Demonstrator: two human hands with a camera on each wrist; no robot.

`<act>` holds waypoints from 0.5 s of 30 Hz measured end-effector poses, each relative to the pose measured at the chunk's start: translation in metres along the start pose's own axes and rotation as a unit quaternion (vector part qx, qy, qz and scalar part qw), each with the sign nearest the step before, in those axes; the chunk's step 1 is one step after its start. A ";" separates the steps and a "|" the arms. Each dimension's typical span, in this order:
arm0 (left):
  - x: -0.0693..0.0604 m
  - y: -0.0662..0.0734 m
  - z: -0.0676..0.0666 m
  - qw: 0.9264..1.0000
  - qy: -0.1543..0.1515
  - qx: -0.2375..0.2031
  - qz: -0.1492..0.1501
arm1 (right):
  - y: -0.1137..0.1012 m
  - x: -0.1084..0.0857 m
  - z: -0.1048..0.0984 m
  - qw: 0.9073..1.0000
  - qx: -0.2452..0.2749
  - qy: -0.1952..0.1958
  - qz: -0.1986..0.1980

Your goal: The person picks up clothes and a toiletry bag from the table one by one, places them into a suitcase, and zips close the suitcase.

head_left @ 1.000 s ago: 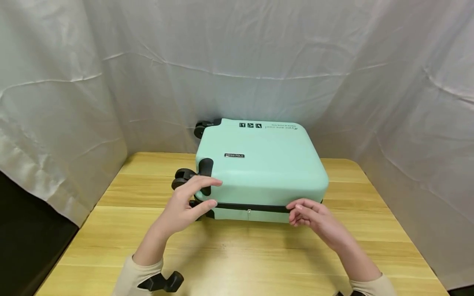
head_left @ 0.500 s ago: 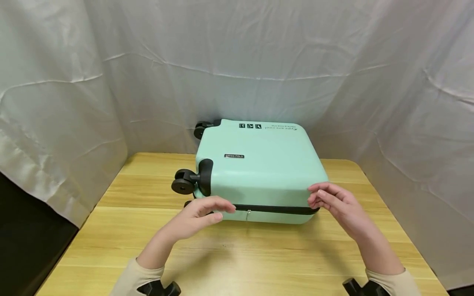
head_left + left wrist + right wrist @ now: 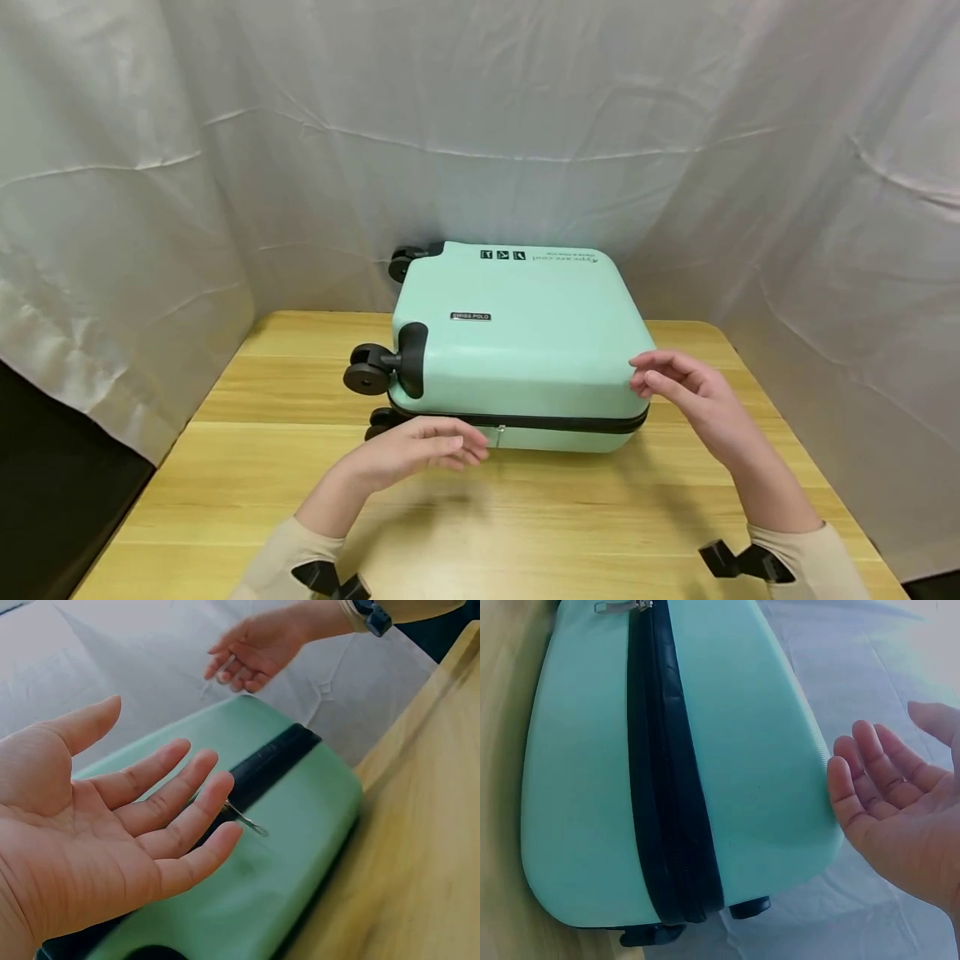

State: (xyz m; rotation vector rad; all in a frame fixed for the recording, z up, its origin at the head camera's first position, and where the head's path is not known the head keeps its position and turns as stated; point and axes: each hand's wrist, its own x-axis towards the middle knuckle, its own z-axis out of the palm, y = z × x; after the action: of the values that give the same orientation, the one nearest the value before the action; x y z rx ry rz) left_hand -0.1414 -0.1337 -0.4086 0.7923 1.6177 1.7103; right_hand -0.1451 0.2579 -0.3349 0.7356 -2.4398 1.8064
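Cloth backdrop point(image 3: 525, 100), pale grey, creased, hung along the far, left and right sides. Tabletop point(image 3: 540, 533), yellow wood grain, laid out before the cloth. Suitcase point(image 3: 525, 342), one, mint green, hard-shelled, lying flat at the far middle of the tabletop, wheel end to the left. Zip band point(image 3: 555, 422), black, running along the suitcase's near side (done up along the part that shows). Sleeves point(image 3: 288, 550), beige, two, at the near edge. Left hand point(image 3: 416, 454), released, fingers loosely extended, palm turned upward in the left wrist view; placed just beside the left half of the suitcase's near side. Right hand point(image 3: 690, 396), released, fingers gently bent, at the suitcase's near right corner; whether the fingertips touch the shell cannot be told. Wrist devices point(image 3: 330, 579), black, one at each cuff. Wheels point(image 3: 367, 379), black, three visible in the head view, projecting from the suitcase's left end. Nameplate point(image 3: 470, 317), dark, lettered SWISS POLO, on the left part of the top face. Zip pull point(image 3: 501, 433), small, metallic, hanging from the zip band, near the left hand's fingers.
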 end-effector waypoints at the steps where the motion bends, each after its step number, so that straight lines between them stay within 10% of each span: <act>1: 0.000 -0.002 -0.001 1.000 -0.005 -0.014 -0.002 | -0.001 0.000 0.001 1.000 -0.017 0.004 -0.004; 7: 0.003 -0.016 -0.003 0.998 -0.027 -0.041 -0.049 | 0.000 0.008 0.009 0.982 -0.153 0.020 -0.111; 15: 0.011 -0.032 -0.003 0.990 0.022 0.031 -0.135 | 0.010 0.025 0.027 0.899 -0.324 0.059 -0.288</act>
State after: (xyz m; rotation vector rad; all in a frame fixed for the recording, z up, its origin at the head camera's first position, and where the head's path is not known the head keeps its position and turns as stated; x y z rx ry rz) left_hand -0.1486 -0.1256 -0.4404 0.5379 1.7287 1.5016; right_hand -0.1637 0.2272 -0.3455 1.0627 -2.1848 0.7394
